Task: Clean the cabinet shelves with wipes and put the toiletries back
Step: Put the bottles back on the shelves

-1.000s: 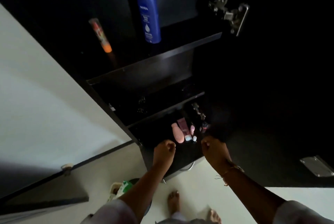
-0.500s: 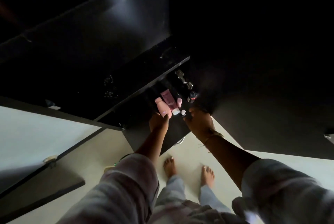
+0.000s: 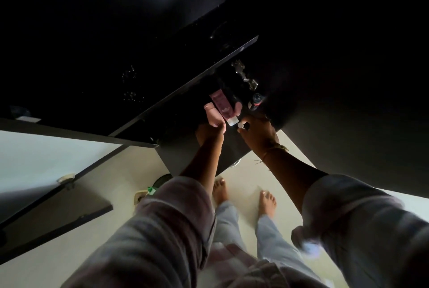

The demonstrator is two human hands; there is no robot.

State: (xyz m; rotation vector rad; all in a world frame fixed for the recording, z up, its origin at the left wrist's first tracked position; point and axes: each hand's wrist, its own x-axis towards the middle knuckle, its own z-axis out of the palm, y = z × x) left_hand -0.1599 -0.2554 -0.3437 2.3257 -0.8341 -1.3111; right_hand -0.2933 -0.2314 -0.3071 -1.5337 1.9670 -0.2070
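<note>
Both my hands reach down into the lowest shelf (image 3: 176, 122) of a black cabinet. My left hand (image 3: 209, 133) grips the base of a pale pink bottle (image 3: 212, 114). A darker pink tube (image 3: 221, 104) with a white cap leans right beside that bottle. My right hand (image 3: 257, 132) pinches a small white-capped item (image 3: 240, 125) at its fingertips. Behind it stands a small dark bottle with a red band (image 3: 256, 100). The shelf interior is very dark and other toiletries there are hard to make out.
A black shelf edge (image 3: 197, 78) runs diagonally above the hands. A metal hinge (image 3: 243, 74) sits at the cabinet's right side. An open black door (image 3: 53, 213) juts out at lower left. A green item (image 3: 151, 189) lies on the pale floor by my bare feet.
The view has dropped from the upper shelf with the blue lotion bottle to the bottom shelf. My hands moved in and took hold of the pink bottle and the small white-capped item.
</note>
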